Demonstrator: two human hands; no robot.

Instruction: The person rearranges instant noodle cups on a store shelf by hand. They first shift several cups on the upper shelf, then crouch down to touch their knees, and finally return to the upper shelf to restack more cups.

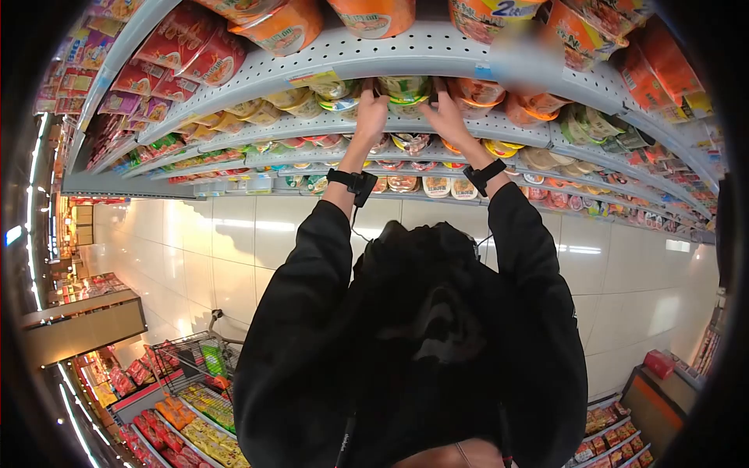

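Left fingers: reaching up along the left side of a green-rimmed noodle bowl (404, 92), thumb held a little apart from the rest; whether they press on it, I cannot tell.
Right fingers: along the bowl's right side, thumb angled in towards its lower edge; the grip itself cannot be told either.
Green-rimmed noodle bowl: between the two hands, under the front edge of the upper shelf (351, 62), its top partly hidden.
Left hand (372, 115): just beside the yellowish bowls (292, 101) in the same row.
Right hand (446, 118): near the orange bowls (474, 95) in that row.
Wrists: a black strap with a small device on each.
Sleeves: black, both arms stretched forward.
Upper shelf: perforated metal, carrying large orange tubs (370, 17) and, to the left, red packs (183, 47).
Lower shelves: more rows of bowls and cups, packed side by side.
Floor: pale, shiny tiles (624, 273).
Lower left: a wire shopping cart (187, 363) near racks of coloured packets (207, 425).
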